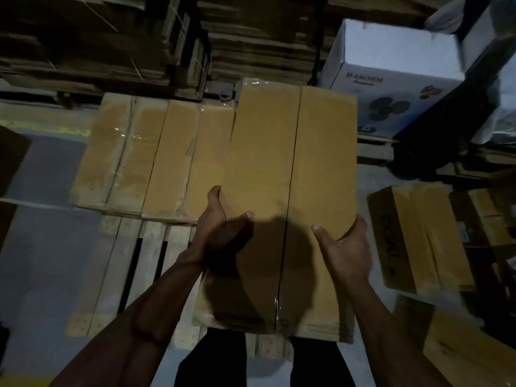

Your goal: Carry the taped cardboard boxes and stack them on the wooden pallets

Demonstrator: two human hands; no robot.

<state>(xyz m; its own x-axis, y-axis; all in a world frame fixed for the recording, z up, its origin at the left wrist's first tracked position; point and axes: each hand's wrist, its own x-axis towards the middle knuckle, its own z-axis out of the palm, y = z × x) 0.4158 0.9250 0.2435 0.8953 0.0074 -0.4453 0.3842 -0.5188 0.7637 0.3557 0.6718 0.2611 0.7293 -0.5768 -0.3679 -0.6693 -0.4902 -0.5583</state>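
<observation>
L hand point(220, 233) + R hand point(346, 247) hold taped box point(279, 177) over pallet point(117, 275), beside two boxes point(150, 157).

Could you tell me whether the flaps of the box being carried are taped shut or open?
Shut. The carried box has both top flaps lying flat, meeting at a centre seam, with clear tape glinting along that seam near its close end.

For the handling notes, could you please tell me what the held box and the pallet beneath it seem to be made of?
Held box: brown corrugated cardboard, matte, with glossy clear tape down the centre seam; layered edges show at the near end. Pallet: pale, unfinished wooden slats, apparently.
</observation>
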